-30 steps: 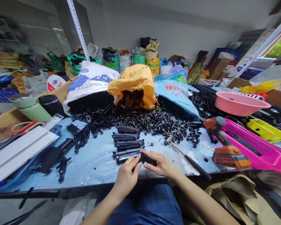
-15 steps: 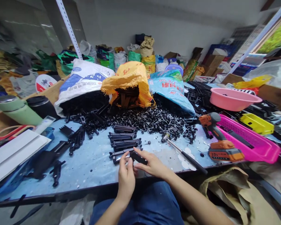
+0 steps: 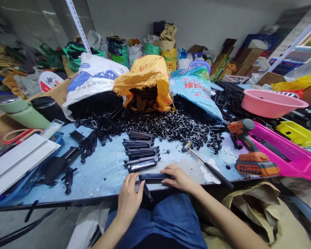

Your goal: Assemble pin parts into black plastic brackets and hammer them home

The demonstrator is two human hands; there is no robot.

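A long black plastic part (image 3: 153, 177) lies flat near the front edge of the blue table (image 3: 106, 173). My right hand (image 3: 178, 178) grips its right end with curled fingers. My left hand (image 3: 129, 197) holds its left end and a thin black piece (image 3: 147, 192) that hangs down from the part. A ring shows on the left hand. Just beyond lies a row of several similar black parts (image 3: 141, 154).
Heaps of small black parts (image 3: 171, 129) spill from white (image 3: 93, 77), yellow (image 3: 145, 77) and blue (image 3: 194, 93) sacks. A hammer (image 3: 207, 169), an orange drill (image 3: 248, 152), a magenta basket (image 3: 287, 155) and a pink bowl (image 3: 271, 103) lie right. Flasks (image 3: 23, 112) and white boards (image 3: 18, 162) lie left.
Both hands have lowered the black part from above the table to the front edge, where it now lies lengthwise. The left hand has slid down below the table edge.
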